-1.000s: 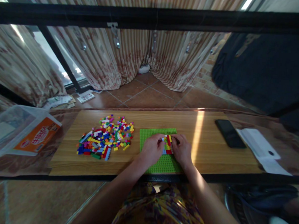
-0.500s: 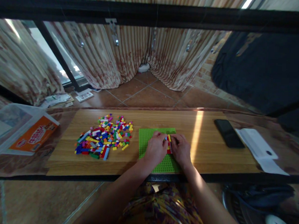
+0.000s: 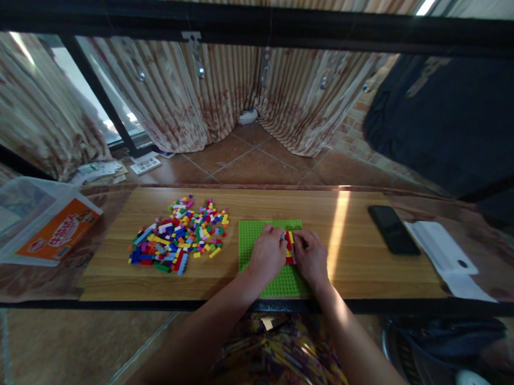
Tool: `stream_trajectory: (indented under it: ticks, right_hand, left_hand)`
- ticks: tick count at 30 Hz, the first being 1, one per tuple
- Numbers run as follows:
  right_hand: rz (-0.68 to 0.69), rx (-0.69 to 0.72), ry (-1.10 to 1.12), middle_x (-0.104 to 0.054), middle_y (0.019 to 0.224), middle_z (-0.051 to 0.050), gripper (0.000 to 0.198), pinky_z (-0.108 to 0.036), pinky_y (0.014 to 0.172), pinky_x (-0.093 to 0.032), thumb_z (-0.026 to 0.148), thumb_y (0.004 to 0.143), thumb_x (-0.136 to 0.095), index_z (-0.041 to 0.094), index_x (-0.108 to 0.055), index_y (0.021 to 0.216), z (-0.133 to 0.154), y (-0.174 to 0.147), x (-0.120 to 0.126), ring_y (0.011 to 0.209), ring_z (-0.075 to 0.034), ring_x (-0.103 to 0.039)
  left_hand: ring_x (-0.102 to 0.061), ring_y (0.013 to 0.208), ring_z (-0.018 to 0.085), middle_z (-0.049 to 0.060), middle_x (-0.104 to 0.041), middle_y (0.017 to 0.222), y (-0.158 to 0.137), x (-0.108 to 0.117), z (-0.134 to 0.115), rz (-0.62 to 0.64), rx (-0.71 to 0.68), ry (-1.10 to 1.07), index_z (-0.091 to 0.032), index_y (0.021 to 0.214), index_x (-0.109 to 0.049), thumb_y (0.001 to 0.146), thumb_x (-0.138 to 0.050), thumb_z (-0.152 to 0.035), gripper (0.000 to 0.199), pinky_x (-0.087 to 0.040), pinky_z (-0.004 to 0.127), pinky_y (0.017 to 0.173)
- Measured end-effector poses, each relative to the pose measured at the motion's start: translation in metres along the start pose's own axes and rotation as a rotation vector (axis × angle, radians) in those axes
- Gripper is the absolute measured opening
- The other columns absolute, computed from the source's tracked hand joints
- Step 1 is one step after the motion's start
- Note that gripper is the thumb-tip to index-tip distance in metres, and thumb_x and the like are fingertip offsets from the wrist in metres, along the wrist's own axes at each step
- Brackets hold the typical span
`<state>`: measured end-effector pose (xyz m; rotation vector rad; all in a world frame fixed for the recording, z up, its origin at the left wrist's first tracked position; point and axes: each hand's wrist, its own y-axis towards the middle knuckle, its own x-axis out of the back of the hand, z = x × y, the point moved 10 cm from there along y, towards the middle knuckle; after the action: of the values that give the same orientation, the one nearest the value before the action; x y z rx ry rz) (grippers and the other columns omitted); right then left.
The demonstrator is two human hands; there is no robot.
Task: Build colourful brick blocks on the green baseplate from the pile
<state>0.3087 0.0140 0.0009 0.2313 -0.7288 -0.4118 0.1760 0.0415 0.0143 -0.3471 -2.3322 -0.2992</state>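
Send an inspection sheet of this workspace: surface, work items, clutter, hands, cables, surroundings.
Surface: wood-grain tabletop, with a streak of sunlight to the right of the baseplate.
Work items: green studded baseplate; small red-and-yellow brick build between the hands, partly hidden; loose toy bricks heaped on the left.
Clutter: black smartphone and flat white item on the right; clear, orange-labelled plastic box at far left, cut by the frame.
Hands: left hand, fingers at the build's left side; right hand, fingers at its right; exact grip hidden.
Cables: nothing seen.
Surroundings: striped curtains, tiled floor, black frame bar.
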Motion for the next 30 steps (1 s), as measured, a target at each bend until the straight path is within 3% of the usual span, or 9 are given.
stream_trajectory:
  ticks: [30]
  right_hand:
    - [-0.015,0.035,0.004,-0.067,0.088,-0.009,0.027,-0.035,0.075,-0.049,0.031,0.091,-0.048,0.018,-0.071,0.091,-0.0035,-0.0017,-0.0013,0.082,-0.022,-0.063]
  left_hand:
    - [-0.062,0.094,0.021,0.009,-0.063,0.103,0.0075,0.0023,0.0060,0.004,0.182,0.064,-0.016,0.097,-0.063,0.082,-0.057,-0.012,0.016,-0.049,0.033,0.088]
